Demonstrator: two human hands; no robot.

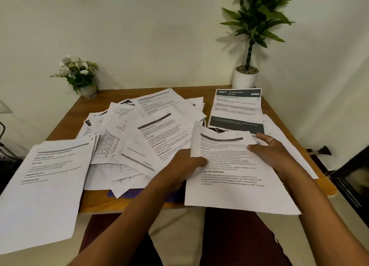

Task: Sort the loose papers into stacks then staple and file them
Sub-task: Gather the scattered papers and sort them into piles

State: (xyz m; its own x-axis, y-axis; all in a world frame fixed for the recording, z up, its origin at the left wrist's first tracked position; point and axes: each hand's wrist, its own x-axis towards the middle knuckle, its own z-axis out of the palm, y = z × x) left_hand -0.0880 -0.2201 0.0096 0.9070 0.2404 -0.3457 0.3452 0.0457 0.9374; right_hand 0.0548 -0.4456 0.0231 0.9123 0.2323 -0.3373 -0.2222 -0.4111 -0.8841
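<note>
Pinching sheet [235,188] at 5 o'clock in left grip [185,164] and right grip [273,152]; risk of tearing from uneven pull.

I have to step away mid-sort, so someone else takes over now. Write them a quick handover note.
Left hand grips the front sheet by its left edge; right hand holds its top edge.
Loose pile mid-table; one stack at left, overhanging; dark-header sheet far right; purple folder under the pile.
Done: sorting begun.
Left: most sorting, all stapling, filing.
</note>
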